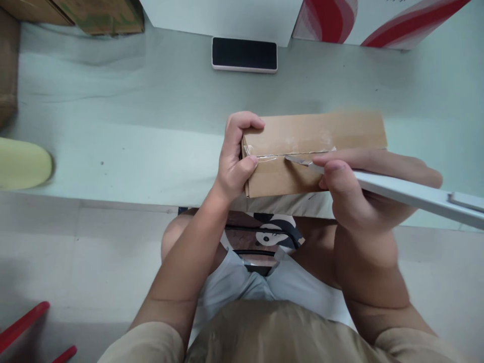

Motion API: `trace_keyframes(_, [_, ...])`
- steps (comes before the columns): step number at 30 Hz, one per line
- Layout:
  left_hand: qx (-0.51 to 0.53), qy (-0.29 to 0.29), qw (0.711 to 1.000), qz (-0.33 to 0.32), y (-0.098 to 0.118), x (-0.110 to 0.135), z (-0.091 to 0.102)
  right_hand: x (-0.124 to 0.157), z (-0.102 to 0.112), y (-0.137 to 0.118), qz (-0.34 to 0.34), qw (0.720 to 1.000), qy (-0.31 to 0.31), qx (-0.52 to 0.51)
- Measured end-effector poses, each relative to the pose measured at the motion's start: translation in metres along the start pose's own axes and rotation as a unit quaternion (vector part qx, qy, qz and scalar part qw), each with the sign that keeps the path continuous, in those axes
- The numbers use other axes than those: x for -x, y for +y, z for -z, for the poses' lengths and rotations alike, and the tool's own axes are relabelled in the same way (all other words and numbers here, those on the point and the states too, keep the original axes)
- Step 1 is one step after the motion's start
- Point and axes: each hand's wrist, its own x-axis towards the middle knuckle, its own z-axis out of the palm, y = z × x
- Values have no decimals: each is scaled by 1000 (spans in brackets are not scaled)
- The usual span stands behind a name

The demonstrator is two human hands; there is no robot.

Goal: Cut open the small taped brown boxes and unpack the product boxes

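Head view: left grip (235,157) clamps brown, seam-taped cardboard box (310,132); right grip (359,201) clamps pale knife (401,189).

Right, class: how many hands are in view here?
2. The left hand grips the left end of the cardboard box; the right hand holds a knife over the same box. No other hand shows.

The left hand (232,169) is curled in a grip (its forearm (182,257) slanting inward), the right hand (365,209) pinching.
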Motion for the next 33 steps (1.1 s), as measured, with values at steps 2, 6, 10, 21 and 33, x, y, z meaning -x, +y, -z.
trace_keyframes(2, [0, -1, 1000, 1, 0, 0, 0, 0, -1, 1, 4, 1000, 0, -2])
trace_keyframes(6, [3, -9, 1000, 4, 0, 1, 2, 1, 0, 2, -14, 1000, 0, 11])
trace_keyframes(10, [5, -10, 1000, 7, 0, 0, 3, 3, -1, 3, -28, 999, 16, 24])
trace_keyframes(21, [3, -6, 999, 39, 10, -2, 2, 2, -1, 2, -14, 999, 40, -12])
trace_keyframes(33, [-9, 12, 999, 50, 13, -3, 1, 5, 0, 4, -19, 1000, 14, 0])
